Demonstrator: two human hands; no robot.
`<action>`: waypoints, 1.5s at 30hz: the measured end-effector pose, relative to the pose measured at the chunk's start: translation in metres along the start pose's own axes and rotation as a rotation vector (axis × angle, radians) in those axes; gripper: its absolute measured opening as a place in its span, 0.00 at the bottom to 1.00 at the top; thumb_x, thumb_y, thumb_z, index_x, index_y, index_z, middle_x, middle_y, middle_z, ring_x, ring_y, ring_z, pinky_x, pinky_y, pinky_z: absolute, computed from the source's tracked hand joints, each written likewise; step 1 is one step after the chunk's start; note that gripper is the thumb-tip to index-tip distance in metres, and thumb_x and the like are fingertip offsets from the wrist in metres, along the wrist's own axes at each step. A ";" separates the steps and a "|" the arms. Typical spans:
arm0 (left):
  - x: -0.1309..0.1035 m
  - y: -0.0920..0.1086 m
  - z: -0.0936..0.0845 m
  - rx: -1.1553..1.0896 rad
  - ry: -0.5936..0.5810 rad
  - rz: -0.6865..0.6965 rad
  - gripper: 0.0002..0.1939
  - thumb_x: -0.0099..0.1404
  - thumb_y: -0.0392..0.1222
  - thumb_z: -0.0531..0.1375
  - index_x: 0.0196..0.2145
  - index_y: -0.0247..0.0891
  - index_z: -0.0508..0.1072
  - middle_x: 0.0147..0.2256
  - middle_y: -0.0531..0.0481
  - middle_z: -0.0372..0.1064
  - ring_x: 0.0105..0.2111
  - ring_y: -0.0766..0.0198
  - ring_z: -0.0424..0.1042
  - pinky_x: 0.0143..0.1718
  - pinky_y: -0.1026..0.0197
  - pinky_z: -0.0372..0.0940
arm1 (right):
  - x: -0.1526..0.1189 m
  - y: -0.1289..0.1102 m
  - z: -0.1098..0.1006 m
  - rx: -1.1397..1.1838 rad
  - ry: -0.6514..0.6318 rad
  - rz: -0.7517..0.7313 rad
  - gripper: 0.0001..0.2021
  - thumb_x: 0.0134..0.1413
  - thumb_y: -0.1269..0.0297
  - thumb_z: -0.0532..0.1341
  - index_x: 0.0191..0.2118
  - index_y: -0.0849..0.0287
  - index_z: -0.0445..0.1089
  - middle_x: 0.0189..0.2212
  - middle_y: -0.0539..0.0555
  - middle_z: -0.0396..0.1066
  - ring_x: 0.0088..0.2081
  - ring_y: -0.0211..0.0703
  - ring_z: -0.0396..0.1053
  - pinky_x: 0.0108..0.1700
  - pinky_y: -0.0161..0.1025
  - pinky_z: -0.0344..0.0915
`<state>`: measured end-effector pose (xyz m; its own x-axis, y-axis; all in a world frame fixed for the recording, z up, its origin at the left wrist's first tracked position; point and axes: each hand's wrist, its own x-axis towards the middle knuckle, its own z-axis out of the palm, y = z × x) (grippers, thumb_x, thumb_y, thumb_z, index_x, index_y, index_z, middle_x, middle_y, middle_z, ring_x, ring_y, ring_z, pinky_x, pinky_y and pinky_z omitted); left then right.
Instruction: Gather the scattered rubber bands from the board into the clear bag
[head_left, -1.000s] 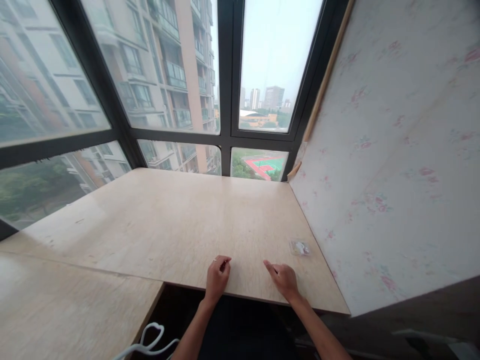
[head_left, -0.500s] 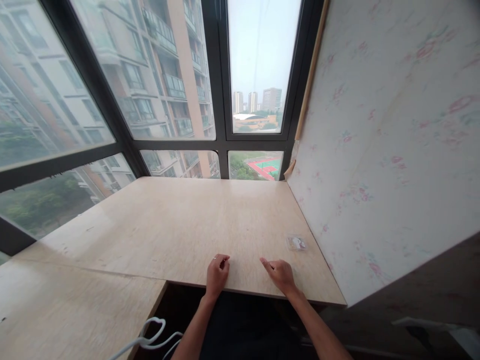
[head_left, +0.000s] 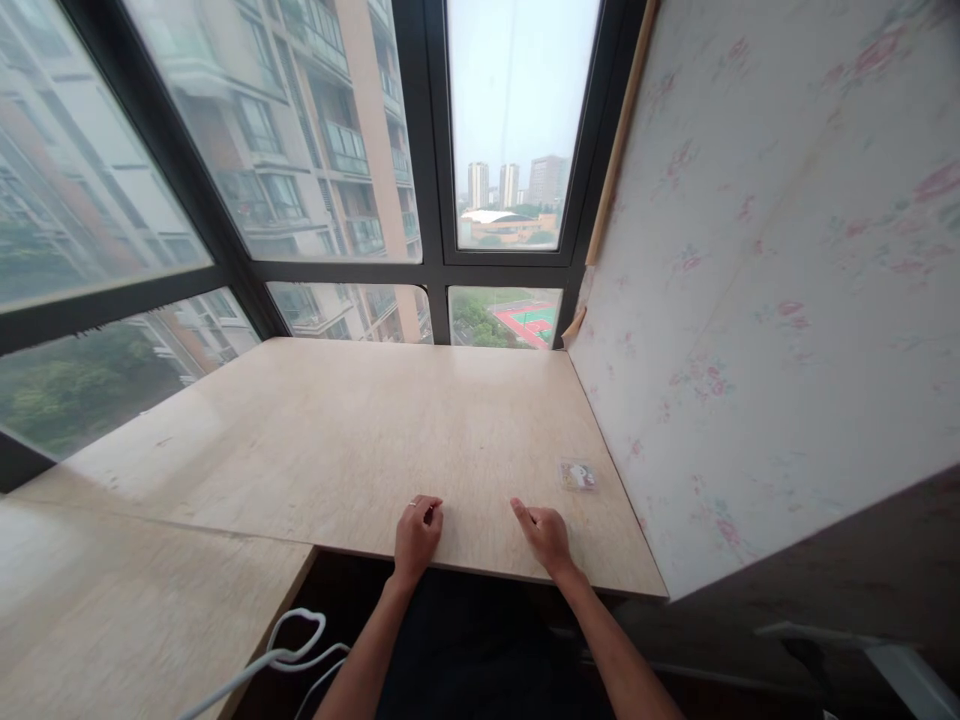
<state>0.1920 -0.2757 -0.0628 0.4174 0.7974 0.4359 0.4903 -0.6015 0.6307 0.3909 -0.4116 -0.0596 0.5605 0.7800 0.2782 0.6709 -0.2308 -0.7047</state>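
My left hand [head_left: 418,535] rests near the front edge of the wooden tabletop [head_left: 360,430], its fingers curled in and thumb close to the forefinger. A ring shows on one finger, and nothing can be seen held there. Opposite it, my right hand [head_left: 546,535] lies in a loose fist with the thumb pointing inward, also with nothing visible in it. A small clear plastic case [head_left: 577,475] with a printed, partly white content lies flat on the table, just beyond and right of my right hand. Neither hand touches it.
Papered wall [head_left: 750,300] borders the table on the right. Dark-framed windows [head_left: 315,272] stand behind and to the left. A white cable [head_left: 281,655] loops over the side board [head_left: 135,610] at lower left, beside a dark gap. Torn trim [head_left: 576,325] sticks out at the back corner.
The whole view has shifted slightly, so the table, case and hands appear a little higher and further left. Both hands keep the same pose.
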 end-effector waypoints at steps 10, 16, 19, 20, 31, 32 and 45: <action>0.001 0.003 0.003 0.115 0.019 0.025 0.10 0.61 0.38 0.51 0.32 0.37 0.72 0.32 0.46 0.72 0.30 0.60 0.71 0.33 0.59 0.65 | 0.007 0.004 0.002 0.079 0.038 0.072 0.28 0.61 0.46 0.47 0.15 0.56 0.42 0.14 0.45 0.41 0.17 0.31 0.44 0.22 0.35 0.40; 0.003 0.000 0.004 0.139 0.000 0.047 0.11 0.63 0.40 0.51 0.33 0.38 0.73 0.35 0.47 0.73 0.31 0.60 0.72 0.34 0.60 0.66 | 0.011 0.000 0.004 0.044 0.089 0.095 0.28 0.60 0.48 0.48 0.14 0.57 0.44 0.13 0.45 0.42 0.17 0.31 0.45 0.22 0.36 0.38; 0.003 -0.001 0.004 0.143 -0.004 0.059 0.12 0.64 0.41 0.51 0.33 0.39 0.74 0.35 0.47 0.73 0.32 0.60 0.72 0.34 0.60 0.66 | 0.013 -0.002 0.005 0.022 0.103 0.105 0.28 0.60 0.48 0.48 0.13 0.57 0.46 0.13 0.45 0.43 0.16 0.32 0.45 0.22 0.36 0.38; 0.003 -0.001 0.004 0.143 -0.004 0.061 0.12 0.64 0.41 0.51 0.33 0.39 0.74 0.35 0.47 0.73 0.32 0.59 0.72 0.34 0.60 0.66 | 0.013 -0.002 0.005 0.015 0.106 0.108 0.28 0.60 0.48 0.48 0.13 0.57 0.46 0.13 0.45 0.43 0.16 0.32 0.45 0.22 0.36 0.38; 0.002 -0.002 0.004 0.114 -0.014 0.040 0.11 0.64 0.40 0.51 0.35 0.38 0.74 0.36 0.46 0.72 0.33 0.59 0.71 0.35 0.59 0.65 | 0.014 -0.005 0.006 -0.021 0.104 0.108 0.27 0.59 0.49 0.48 0.14 0.57 0.44 0.13 0.45 0.42 0.17 0.32 0.44 0.23 0.36 0.37; 0.002 -0.002 0.004 0.110 -0.017 0.042 0.11 0.64 0.40 0.51 0.35 0.38 0.74 0.36 0.46 0.72 0.34 0.59 0.71 0.35 0.59 0.65 | 0.014 -0.006 0.006 -0.025 0.104 0.108 0.27 0.59 0.49 0.49 0.14 0.57 0.43 0.13 0.45 0.42 0.17 0.32 0.44 0.23 0.36 0.37; 0.003 -0.009 0.000 0.044 -0.046 0.128 0.12 0.64 0.40 0.51 0.36 0.39 0.74 0.36 0.46 0.73 0.37 0.56 0.71 0.38 0.57 0.65 | 0.004 -0.006 0.006 -0.010 0.068 0.135 0.27 0.59 0.47 0.47 0.14 0.56 0.44 0.14 0.45 0.42 0.17 0.31 0.43 0.21 0.34 0.40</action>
<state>0.1889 -0.2682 -0.0672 0.5125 0.7117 0.4805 0.4637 -0.7003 0.5427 0.3862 -0.4032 -0.0580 0.6777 0.7000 0.2254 0.5919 -0.3373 -0.7321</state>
